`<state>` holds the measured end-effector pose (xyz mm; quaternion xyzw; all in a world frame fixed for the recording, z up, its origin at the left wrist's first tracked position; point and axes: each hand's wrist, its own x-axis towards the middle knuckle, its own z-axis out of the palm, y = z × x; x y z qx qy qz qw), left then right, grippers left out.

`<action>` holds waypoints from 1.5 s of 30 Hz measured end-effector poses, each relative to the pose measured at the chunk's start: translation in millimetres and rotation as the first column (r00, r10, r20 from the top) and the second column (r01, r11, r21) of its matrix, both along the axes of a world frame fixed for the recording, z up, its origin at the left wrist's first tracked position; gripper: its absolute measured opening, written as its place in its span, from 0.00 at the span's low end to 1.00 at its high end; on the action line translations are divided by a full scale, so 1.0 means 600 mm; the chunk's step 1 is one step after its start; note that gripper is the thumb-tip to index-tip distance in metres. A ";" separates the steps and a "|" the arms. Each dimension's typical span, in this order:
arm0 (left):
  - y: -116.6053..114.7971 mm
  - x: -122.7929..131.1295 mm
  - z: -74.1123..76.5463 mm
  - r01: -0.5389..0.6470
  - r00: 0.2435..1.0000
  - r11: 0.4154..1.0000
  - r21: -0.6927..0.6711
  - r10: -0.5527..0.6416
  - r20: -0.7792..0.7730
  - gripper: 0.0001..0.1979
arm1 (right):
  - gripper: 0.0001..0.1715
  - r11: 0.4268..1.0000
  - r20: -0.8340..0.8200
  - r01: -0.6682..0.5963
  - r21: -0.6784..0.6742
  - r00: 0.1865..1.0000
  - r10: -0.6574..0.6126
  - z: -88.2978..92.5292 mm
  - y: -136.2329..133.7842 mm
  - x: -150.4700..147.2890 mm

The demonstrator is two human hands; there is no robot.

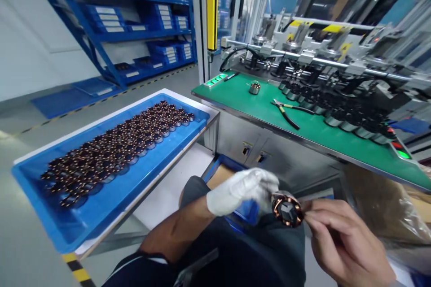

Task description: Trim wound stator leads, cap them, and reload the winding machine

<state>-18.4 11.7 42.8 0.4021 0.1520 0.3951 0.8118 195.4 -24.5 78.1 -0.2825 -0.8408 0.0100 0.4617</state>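
My right hand, bare, pinches a motor stator by its right side, between thumb and fingers. The stator is a ring with copper windings around a dark centre, its wound face turned towards me. Close to the stator's upper left edge is my left hand in a white glove. Its bent fingers are smeared by motion, and I cannot tell whether they touch the stator or grip anything. Both hands are above my lap, in front of the green bench.
A blue tray at left holds many wound stators. On the green bench lie a single stator, cutting pliers and rows of stators before the machine. Below is a blue bin; plastic-wrapped cardboard stands right.
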 end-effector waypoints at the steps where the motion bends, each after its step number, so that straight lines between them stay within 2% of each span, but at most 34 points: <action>1: 0.002 -0.003 -0.003 0.199 0.978 0.980 0.004 -0.199 -0.068 0.35 | 0.11 1.000 0.035 -0.008 0.017 0.999 0.008 0.007 0.000 -0.001; 2: 0.003 -0.004 -0.004 0.374 0.921 0.927 -0.003 -0.372 -0.117 0.38 | 0.09 0.999 0.060 -0.015 0.033 0.998 0.013 0.014 0.000 -0.004; 3: 0.002 -0.005 -0.005 0.489 0.862 0.872 -0.009 -0.485 -0.149 0.39 | 0.07 0.999 0.083 -0.021 0.048 0.996 0.017 0.020 0.000 -0.008; 4: 0.001 -0.005 -0.005 0.519 0.842 0.854 -0.012 -0.514 -0.167 0.37 | 0.06 0.998 0.095 -0.014 0.062 0.995 0.008 0.024 0.000 -0.013; 5: -0.002 -0.004 -0.003 0.475 0.866 0.880 -0.011 -0.469 -0.171 0.32 | 0.06 0.998 0.099 0.006 0.069 0.995 -0.013 0.027 0.000 -0.017; 7: -0.008 -0.001 0.000 0.293 0.947 0.956 -0.020 -0.293 -0.128 0.25 | 0.06 0.995 0.091 0.076 0.062 0.992 -0.082 0.028 0.001 -0.025; 9: -0.013 0.003 0.005 0.093 0.996 0.995 -0.037 -0.094 -0.004 0.30 | 0.06 0.989 0.057 0.146 0.028 0.987 -0.147 0.029 0.002 -0.030; 12: -0.011 0.005 0.008 -0.145 0.966 0.987 -0.068 0.156 0.205 0.28 | 0.08 0.994 0.004 0.108 -0.031 0.994 -0.108 0.037 0.009 -0.031; 14: -0.003 0.005 0.000 -0.224 0.946 0.972 -0.069 0.234 0.223 0.20 | 0.09 0.998 0.030 0.008 -0.056 1.000 -0.007 0.047 0.016 -0.030; 15: 0.001 0.006 -0.007 -0.183 0.965 0.981 -0.058 0.190 0.180 0.18 | 0.09 0.997 0.059 -0.041 -0.065 0.997 0.045 0.052 0.019 -0.029; 17: 0.005 0.009 -0.027 0.023 0.999 0.998 -0.059 -0.020 0.046 0.29 | 0.07 0.989 0.120 -0.119 -0.088 0.984 0.129 0.060 0.024 -0.027; 19: 0.004 0.013 -0.044 0.228 0.972 0.969 -0.090 -0.232 -0.029 0.36 | 0.04 0.980 0.154 -0.171 -0.102 0.970 0.185 0.064 0.027 -0.028; 20: 0.001 0.015 -0.047 0.293 0.955 0.952 -0.092 -0.296 -0.030 0.36 | 0.04 0.978 0.163 -0.183 -0.101 0.966 0.198 0.065 0.028 -0.028; 22: -0.007 0.019 -0.043 0.290 0.956 0.955 -0.059 -0.292 -0.035 0.33 | 0.03 0.984 0.170 -0.159 -0.085 0.970 0.172 0.066 0.027 -0.031; 24: -0.014 0.020 -0.026 0.155 0.986 0.988 -0.030 -0.156 -0.063 0.29 | 0.04 0.994 0.143 -0.082 -0.068 0.986 0.091 0.066 0.026 -0.034; 26: -0.017 0.018 -0.009 -0.107 0.991 0.994 -0.010 0.106 -0.082 0.32 | 0.05 0.996 0.091 0.010 -0.091 0.996 -0.001 0.068 0.026 -0.037; 28: -0.012 0.011 0.001 -0.312 0.948 0.949 0.041 0.314 -0.055 0.31 | 0.05 0.988 0.037 0.057 -0.146 0.998 -0.053 0.073 0.028 -0.039; 31: 0.007 -0.004 -0.002 -0.433 0.901 0.895 0.111 0.435 0.008 0.25 | 0.05 0.980 0.014 -0.010 -0.198 1.000 0.013 0.082 0.036 -0.039; 33: 0.019 -0.012 -0.011 -0.345 0.931 0.929 0.131 0.357 -0.077 0.23 | 0.05 0.975 0.031 -0.118 -0.187 0.992 0.126 0.087 0.043 -0.038; 36: 0.023 -0.016 -0.026 -0.020 0.959 0.993 0.113 0.052 -0.280 0.31 | 0.05 0.955 0.064 -0.248 -0.165 0.963 0.261 0.091 0.053 -0.037; 38: 0.016 -0.011 -0.030 0.153 0.949 0.986 0.072 -0.126 -0.288 0.36 | 0.05 0.948 0.074 -0.282 -0.150 0.953 0.295 0.091 0.056 -0.036; 40: 0.008 -0.003 -0.025 0.210 0.956 0.977 0.048 -0.195 -0.218 0.34 | 0.05 0.961 0.081 -0.247 -0.123 0.963 0.258 0.089 0.055 -0.035; 41: 0.006 0.003 -0.020 0.173 0.970 0.984 0.041 -0.163 -0.180 0.30 | 0.06 0.975 0.077 -0.195 -0.110 0.976 0.204 0.087 0.054 -0.035; 42: 0.004 0.008 -0.014 0.080 0.987 0.996 0.038 -0.074 -0.146 0.25 | 0.06 0.987 0.068 -0.127 -0.102 0.989 0.134 0.084 0.052 -0.035; 43: 0.003 0.013 -0.008 -0.058 0.991 0.997 0.044 0.063 -0.121 0.24 | 0.06 0.993 0.053 -0.051 -0.104 0.997 0.057 0.082 0.050 -0.036; 45: 0.003 0.021 0.002 -0.354 0.926 0.930 0.104 0.363 -0.099 0.29 | 0.07 0.989 0.007 0.069 -0.131 0.998 -0.069 0.077 0.050 -0.037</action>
